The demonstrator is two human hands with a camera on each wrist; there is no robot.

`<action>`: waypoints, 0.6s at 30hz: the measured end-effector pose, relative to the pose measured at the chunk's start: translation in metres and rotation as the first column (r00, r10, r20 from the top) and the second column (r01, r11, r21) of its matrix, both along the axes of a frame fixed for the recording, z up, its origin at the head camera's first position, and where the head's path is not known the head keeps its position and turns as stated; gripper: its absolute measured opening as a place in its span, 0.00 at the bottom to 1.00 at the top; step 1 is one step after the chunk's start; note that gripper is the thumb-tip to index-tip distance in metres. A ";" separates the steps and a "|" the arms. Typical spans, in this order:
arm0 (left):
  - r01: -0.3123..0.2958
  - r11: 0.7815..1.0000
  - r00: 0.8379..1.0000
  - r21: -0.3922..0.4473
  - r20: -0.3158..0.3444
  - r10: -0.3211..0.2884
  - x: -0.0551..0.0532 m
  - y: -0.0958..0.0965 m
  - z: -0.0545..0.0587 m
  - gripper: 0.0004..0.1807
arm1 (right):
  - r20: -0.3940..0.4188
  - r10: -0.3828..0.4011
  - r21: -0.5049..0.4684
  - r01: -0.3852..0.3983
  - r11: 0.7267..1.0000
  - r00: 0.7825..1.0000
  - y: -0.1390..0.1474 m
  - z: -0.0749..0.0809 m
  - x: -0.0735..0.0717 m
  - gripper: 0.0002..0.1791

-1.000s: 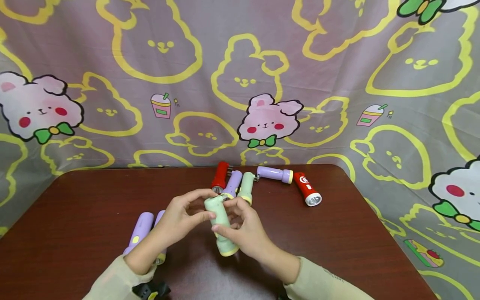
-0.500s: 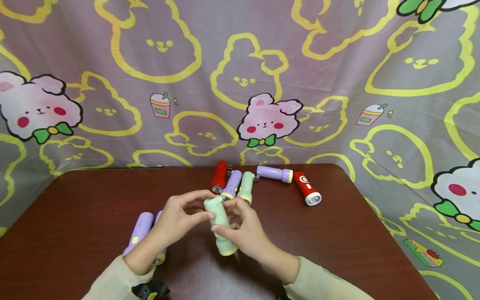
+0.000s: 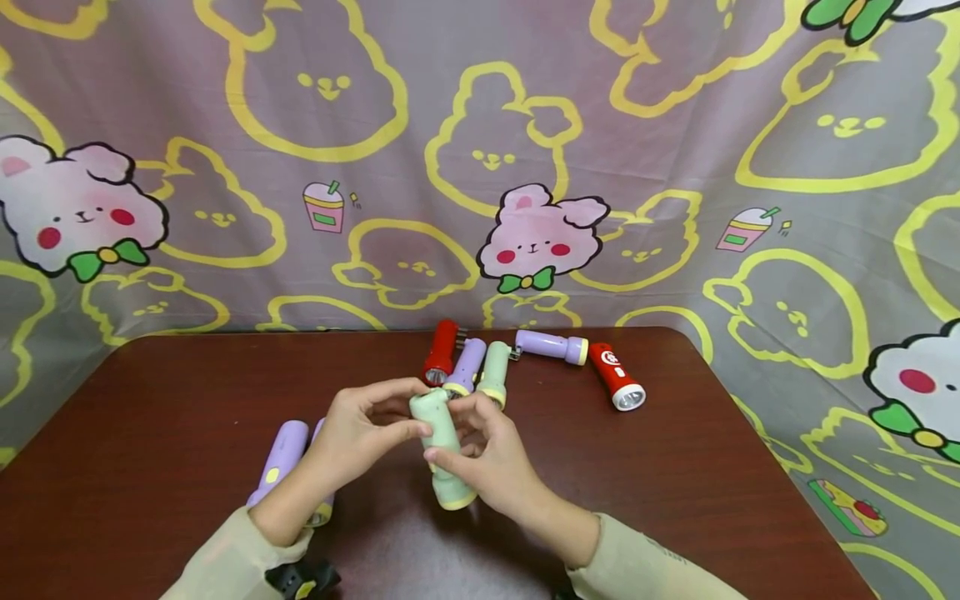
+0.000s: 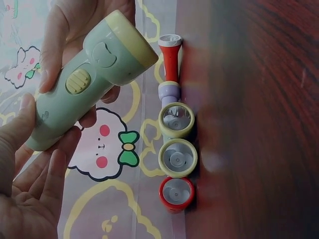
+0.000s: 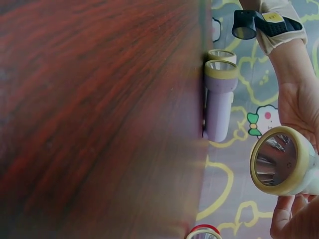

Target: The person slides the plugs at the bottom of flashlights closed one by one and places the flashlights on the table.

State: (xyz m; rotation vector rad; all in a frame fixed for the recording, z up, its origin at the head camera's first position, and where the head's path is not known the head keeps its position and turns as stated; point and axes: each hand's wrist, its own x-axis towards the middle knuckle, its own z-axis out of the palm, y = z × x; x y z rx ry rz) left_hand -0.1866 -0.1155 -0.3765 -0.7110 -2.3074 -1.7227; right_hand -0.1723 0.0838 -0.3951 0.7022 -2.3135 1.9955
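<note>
Both hands hold a pale green flashlight (image 3: 442, 442) over the table, its yellow-rimmed head tilted down toward the near side. My left hand (image 3: 371, 429) pinches the tail end between thumb and fingers. My right hand (image 3: 487, 454) grips the body, thumb laid across it. A yellow sliding switch (image 4: 78, 81) and a raised emblem show on its side in the left wrist view. From the right wrist view I look into the reflector of the flashlight (image 5: 276, 162). Beside my left forearm lie two purple flashlights (image 3: 282, 458), one partly covered by the arm.
Along the table's (image 3: 187, 400) back edge lie a red flashlight (image 3: 441, 354), a purple one (image 3: 468, 362), a green one (image 3: 495, 371), another purple one (image 3: 551, 346) lying sideways, and a red-and-white one (image 3: 617, 379). A patterned curtain (image 3: 412, 167) hangs behind.
Both hands and the green flashlight stay in nearly the same place. Only the head view shifts very slightly.
</note>
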 end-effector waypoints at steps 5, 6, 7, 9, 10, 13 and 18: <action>-0.016 1.000 1.000 -0.001 -0.013 0.016 0.000 0.000 0.000 0.18 | 0.005 -0.002 -0.002 0.002 1.000 1.000 0.000 -0.001 0.000 0.25; -0.019 1.000 1.000 -0.001 -0.011 0.019 0.000 0.000 0.000 0.18 | 0.004 -0.003 -0.002 0.003 1.000 1.000 0.000 -0.001 0.000 0.26; -0.022 1.000 1.000 -0.002 -0.010 0.022 0.000 0.000 0.000 0.18 | 0.004 -0.004 -0.001 0.004 1.000 1.000 0.000 -0.001 0.000 0.26; -0.027 1.000 1.000 -0.005 -0.005 0.027 0.000 0.000 0.001 0.18 | 0.006 -0.005 -0.002 0.005 1.000 1.000 0.000 -0.001 0.000 0.26; -0.029 1.000 1.000 -0.010 -0.011 0.029 0.000 0.000 0.001 0.18 | 0.006 -0.005 -0.002 0.005 1.000 1.000 0.000 -0.002 0.000 0.26; -0.038 0.999 0.999 -0.014 -0.010 0.038 0.000 0.000 0.001 0.18 | 0.003 -0.005 -0.003 0.005 1.000 1.000 -0.001 -0.002 0.000 0.25; -0.052 0.999 0.999 -0.010 -0.015 0.052 0.001 0.000 0.000 0.19 | -0.011 -0.004 -0.009 0.004 1.000 1.000 -0.001 -0.003 0.000 0.25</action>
